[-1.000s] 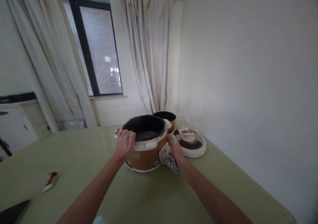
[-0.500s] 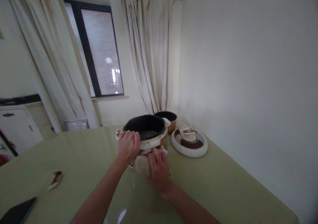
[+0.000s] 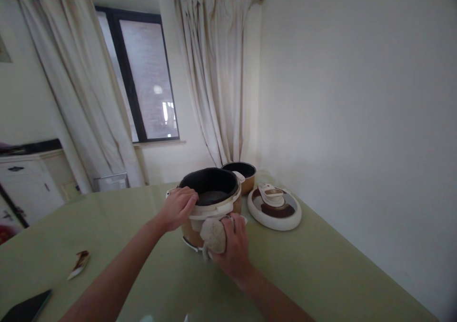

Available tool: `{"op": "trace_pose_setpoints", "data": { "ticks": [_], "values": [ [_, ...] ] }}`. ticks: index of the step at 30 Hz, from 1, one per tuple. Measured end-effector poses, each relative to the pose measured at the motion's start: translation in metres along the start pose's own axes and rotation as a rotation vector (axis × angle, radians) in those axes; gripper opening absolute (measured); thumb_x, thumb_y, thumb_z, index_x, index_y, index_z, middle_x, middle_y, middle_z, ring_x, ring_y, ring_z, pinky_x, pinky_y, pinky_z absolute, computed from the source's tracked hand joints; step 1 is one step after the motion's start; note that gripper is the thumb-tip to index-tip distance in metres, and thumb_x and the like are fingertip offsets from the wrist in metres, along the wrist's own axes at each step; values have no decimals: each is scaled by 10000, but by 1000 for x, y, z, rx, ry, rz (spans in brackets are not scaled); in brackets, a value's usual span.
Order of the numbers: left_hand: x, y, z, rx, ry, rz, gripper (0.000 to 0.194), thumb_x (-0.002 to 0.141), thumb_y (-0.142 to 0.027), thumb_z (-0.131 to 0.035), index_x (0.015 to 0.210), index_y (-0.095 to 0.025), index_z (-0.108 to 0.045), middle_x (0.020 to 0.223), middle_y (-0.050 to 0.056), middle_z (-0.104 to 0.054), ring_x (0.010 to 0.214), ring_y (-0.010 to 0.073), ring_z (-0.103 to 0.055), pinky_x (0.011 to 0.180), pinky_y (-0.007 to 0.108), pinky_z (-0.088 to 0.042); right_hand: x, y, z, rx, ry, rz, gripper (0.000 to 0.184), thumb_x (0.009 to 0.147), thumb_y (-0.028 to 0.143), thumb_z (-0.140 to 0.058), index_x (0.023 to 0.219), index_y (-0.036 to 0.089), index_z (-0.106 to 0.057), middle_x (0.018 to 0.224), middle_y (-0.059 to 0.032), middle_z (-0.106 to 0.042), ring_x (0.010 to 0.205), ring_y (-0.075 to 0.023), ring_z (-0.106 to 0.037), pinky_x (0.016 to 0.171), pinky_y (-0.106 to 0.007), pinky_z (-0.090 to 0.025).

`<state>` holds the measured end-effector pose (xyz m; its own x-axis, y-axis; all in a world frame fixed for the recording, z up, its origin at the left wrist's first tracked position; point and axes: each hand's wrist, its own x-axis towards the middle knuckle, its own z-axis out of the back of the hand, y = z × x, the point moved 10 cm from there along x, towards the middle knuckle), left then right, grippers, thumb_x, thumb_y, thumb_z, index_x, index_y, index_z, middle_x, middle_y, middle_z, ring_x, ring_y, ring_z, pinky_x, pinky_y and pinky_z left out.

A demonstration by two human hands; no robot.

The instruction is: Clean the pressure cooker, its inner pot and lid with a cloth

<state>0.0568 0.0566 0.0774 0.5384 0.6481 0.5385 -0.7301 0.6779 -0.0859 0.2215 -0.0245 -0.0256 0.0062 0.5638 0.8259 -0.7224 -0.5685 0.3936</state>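
Reaching up from the bottom, two bare arms stretch out over the green table (image 3: 321,265). Low on the left side are a flat dark thing (image 3: 30,305) and, a bit past it, a small brown and white piece (image 3: 79,265); I can't tell what they are.

The right hand (image 3: 233,248) grips a bunched-up cloth (image 3: 214,236) against the front of the cooker (image 3: 191,231). The cloth looks soft and light, easy to squash, so a whole handful is a good way to hold it. The cooker stands upright on the table with its top open. It looks hard, stiff and quite heavy, and its smooth side could be slippery. The best places to hold it look like the pale bits that stick out at its sides.

The right hand comes in low, fingers up and curled on the cloth. The left hand (image 3: 176,207) is higher, palm down, with its fingers bent over the cooker's rim, holding on.

Just beside the cooker, to the right, the round lid (image 3: 274,222) lies flat. Behind the cooker is a smaller pot (image 3: 249,185). Far back are a curtain (image 3: 221,74) and a window (image 3: 148,74).
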Motion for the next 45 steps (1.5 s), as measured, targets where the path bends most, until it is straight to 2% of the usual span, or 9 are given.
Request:
{"op": "trace_pose_setpoints", "data": {
  "ticks": [5,9,16,22,26,30,35,40,45],
  "values": [
    [3,6,-11,76,-38,56,521,1073,-348,-280,757,-252,-684,728,80,-702,777,268,-681,765,415,-464,-16,16,-15,-51,49,107,582,730,292,-730,1293,247,-594,1329,-146,-596,1202,-374,-564,1045,-542,-516],
    [2,1,-13,118,-66,97,519,1065,-334,-279,745,-243,-678,753,102,-722,778,273,-687,773,425,-466,-18,-10,-8,-60,164,87,649,681,254,-749,1318,263,-625,1330,-128,-624,1193,-357,-589,1011,-490,-545],
    [1,-10,-18,211,-74,182,530,1065,-318,-293,686,-235,-653,708,114,-722,707,278,-679,739,439,-435,-1,-23,15,72,-81,-75,634,702,280,-772,1305,233,-581,1299,-138,-587,1185,-360,-602,1014,-528,-559],
    [9,-19,-21,197,-14,169,562,1105,-375,-285,729,-233,-678,752,110,-745,739,288,-699,721,422,-419,-18,-25,-1,66,66,-28,579,703,280,-790,1266,248,-657,1278,-131,-628,1127,-348,-635,954,-481,-579],
    [12,-20,-8,159,36,45,507,1130,-453,-317,837,-253,-679,854,63,-743,866,255,-704,799,392,-465,-3,-53,15,177,-34,-194,509,718,232,-705,1224,222,-652,1152,-115,-641,1043,-325,-646,911,-469,-586],
    [9,-4,-5,276,67,39,527,1124,-433,-340,802,-245,-712,815,75,-762,861,267,-723,876,431,-499,13,-56,21,251,-150,-294,367,755,236,-678,1117,246,-621,1087,-90,-624,1024,-317,-620,927,-486,-572],
    [7,6,-15,361,58,131,629,1123,-400,-295,731,-208,-748,771,139,-783,827,330,-760,837,490,-530,-3,-48,8,250,-105,-241,537,677,230,-734,1205,238,-636,1206,-121,-634,1121,-349,-627,997,-529,-564],
    [10,2,-18,393,68,163,638,1119,-386,-298,766,-181,-788,817,161,-805,863,345,-779,875,502,-547,3,-94,7,390,-132,-404,418,772,299,-686,1183,228,-660,1159,-98,-706,1085,-307,-679,987,-478,-572],
    [12,1,-16,417,84,198,653,1121,-383,-295,784,-178,-815,842,150,-821,865,312,-791,883,463,-551,42,-142,4,546,-129,-565,598,752,426,-726,1296,214,-594,1221,-108,-737,1124,-301,-696,1034,-458,-554]
  ]
}}
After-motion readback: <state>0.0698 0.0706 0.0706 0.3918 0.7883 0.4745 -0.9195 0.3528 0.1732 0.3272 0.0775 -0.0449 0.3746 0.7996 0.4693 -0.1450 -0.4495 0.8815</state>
